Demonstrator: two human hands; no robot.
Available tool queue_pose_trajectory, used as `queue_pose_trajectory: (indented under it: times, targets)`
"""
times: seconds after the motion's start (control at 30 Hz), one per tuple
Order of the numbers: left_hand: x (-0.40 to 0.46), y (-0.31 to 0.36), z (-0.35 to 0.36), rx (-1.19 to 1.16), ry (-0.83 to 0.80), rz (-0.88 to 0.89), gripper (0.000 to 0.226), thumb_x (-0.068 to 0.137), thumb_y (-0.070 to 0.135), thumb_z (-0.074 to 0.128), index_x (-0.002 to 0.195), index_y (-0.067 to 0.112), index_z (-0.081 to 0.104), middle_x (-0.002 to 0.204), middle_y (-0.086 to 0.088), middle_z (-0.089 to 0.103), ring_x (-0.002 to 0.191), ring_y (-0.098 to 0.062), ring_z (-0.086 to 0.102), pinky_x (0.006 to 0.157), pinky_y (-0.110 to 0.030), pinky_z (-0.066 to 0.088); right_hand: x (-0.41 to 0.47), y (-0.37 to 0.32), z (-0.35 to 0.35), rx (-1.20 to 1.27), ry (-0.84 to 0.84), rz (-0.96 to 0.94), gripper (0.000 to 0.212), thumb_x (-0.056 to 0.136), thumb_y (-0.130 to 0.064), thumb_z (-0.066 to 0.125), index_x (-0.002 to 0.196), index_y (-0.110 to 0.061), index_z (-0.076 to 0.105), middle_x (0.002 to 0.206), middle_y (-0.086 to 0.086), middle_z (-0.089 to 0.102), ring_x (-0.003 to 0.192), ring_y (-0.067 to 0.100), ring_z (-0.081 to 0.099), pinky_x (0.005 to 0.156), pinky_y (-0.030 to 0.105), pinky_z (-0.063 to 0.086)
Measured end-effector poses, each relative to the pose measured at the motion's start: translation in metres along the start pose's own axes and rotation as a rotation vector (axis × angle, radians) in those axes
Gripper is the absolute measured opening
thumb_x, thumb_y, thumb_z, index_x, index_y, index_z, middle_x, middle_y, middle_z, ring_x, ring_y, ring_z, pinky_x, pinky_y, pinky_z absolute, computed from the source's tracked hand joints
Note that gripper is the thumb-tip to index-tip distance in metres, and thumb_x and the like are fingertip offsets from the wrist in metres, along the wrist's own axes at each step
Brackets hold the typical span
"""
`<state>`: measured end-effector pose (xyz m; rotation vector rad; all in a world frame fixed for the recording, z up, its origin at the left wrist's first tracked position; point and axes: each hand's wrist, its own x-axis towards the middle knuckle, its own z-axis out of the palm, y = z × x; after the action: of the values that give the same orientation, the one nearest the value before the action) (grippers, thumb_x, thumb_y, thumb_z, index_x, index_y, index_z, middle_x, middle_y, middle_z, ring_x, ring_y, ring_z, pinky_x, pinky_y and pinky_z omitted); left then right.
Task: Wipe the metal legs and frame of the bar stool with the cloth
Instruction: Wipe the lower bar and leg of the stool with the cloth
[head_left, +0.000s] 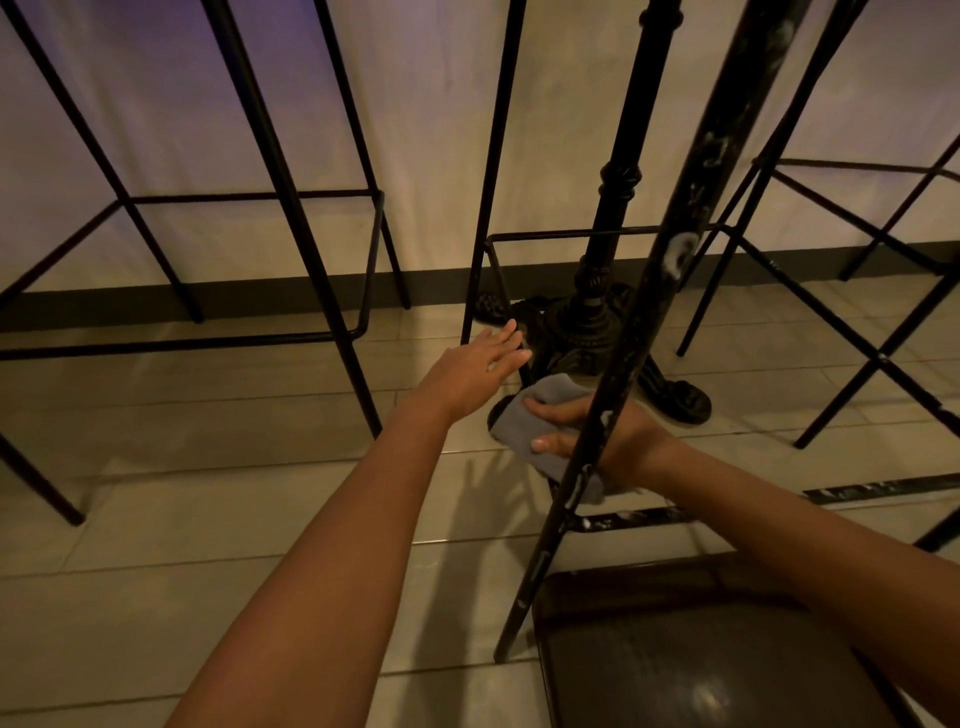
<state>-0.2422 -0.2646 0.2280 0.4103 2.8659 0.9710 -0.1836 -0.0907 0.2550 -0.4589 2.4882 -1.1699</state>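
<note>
The bar stool has thin black metal legs. Its near leg (644, 291), scuffed with white marks, slants across the right of the view, and a low crossbar (628, 519) runs off to the right. My right hand (597, 431) reaches from behind that leg and grips a grey cloth (519, 421), wrapped around a lower leg of the stool near the floor. My left hand (478, 369) stretches forward with flat, spread fingers, its fingertips at the same thin leg just above the cloth. The cloth hides the leg's lower part.
An ornate black cast-iron table pedestal (597, 322) stands right behind the hands. Another black stool frame (332, 260) stands at the left, and one more stool frame (878, 358) at the right. A dark round seat (727, 665) lies at the bottom right. The floor is pale tile, with a wall behind.
</note>
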Motion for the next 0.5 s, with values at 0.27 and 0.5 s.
queue_pose_trajectory:
  times: [0.27, 0.5]
  targets:
    - [0.0, -0.001, -0.002, 0.004, 0.008, 0.0, 0.049, 0.099, 0.045, 0.027, 0.144, 0.027, 0.028, 0.154, 0.014, 0.016, 0.143, -0.009, 0.008, 0.113, -0.038, 0.011, -0.007, 0.018, 0.006, -0.046, -0.064, 0.057, 0.038, 0.086, -0.003, 0.058, 0.124, -0.004, 0.053, 0.117, 0.015, 0.057, 0.096, 0.023, 0.058, 0.059, 0.026, 0.056]
    - [-0.002, 0.0, 0.002, -0.035, 0.024, -0.006, 0.05, 0.098, 0.046, 0.027, 0.144, 0.026, 0.028, 0.154, 0.013, 0.016, 0.143, -0.01, 0.009, 0.114, -0.042, 0.012, -0.005, -0.004, 0.002, 0.019, 0.043, 0.062, 0.045, 0.081, -0.015, 0.066, 0.124, -0.014, 0.054, 0.117, -0.004, 0.052, 0.116, 0.007, 0.045, 0.084, -0.001, 0.032]
